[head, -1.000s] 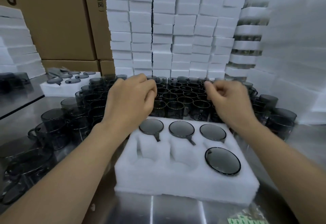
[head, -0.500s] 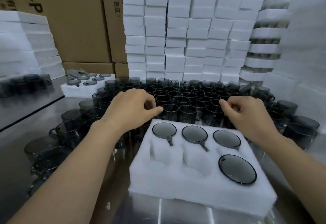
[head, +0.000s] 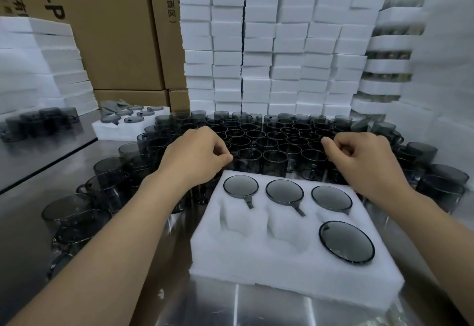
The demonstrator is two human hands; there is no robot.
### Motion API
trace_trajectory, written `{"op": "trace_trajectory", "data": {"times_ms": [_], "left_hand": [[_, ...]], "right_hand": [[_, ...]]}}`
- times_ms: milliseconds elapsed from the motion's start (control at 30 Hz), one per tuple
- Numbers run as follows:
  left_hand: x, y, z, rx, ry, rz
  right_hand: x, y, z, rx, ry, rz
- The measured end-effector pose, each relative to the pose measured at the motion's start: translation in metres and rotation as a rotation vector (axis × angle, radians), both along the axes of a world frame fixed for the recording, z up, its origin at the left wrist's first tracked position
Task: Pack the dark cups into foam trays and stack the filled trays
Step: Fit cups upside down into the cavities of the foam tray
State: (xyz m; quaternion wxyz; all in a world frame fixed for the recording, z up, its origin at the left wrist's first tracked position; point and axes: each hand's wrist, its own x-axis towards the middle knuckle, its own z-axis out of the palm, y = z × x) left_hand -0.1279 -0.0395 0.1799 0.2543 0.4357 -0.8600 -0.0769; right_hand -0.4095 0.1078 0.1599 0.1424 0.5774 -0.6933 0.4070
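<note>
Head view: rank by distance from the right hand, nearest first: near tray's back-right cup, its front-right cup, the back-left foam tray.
1. The back-right cup, just beside the right hand, at its wrist.
2. The front-right cup, toward the camera.
3. The back-left foam tray, far left across the loose cups.

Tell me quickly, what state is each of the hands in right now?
Left hand: fingers curled at the dark cups; a grip cannot be told.
Right hand: fingers curled over the cups; a grip cannot be told.
</note>
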Motion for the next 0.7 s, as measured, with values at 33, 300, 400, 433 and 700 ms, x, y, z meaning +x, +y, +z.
{"op": "trace_trajectory", "data": {"times_ms": [33,300,400,433,700], "left_hand": [[0.000,0.001,0.001,-0.014,0.034,0.013],[-0.017,0.025,0.005,-0.317,0.440,-0.109],[-0.026,0.040,0.001,-0.515,0.506,-0.263],[-0.029,0.043,0.000,-0.563,0.511,-0.303],[-0.035,0.046,-0.006,-0.740,0.493,-0.392]], "right_hand": [[0.000,0.001,0.002,-0.020,-0.007,0.002],[0.023,0.003,0.009,-0.109,-0.058,0.160],[0.042,0.007,0.015,-0.126,-0.134,0.300],[0.047,0.008,0.017,-0.129,-0.152,0.332],[0.055,0.008,0.019,-0.072,-0.244,0.450]]}}
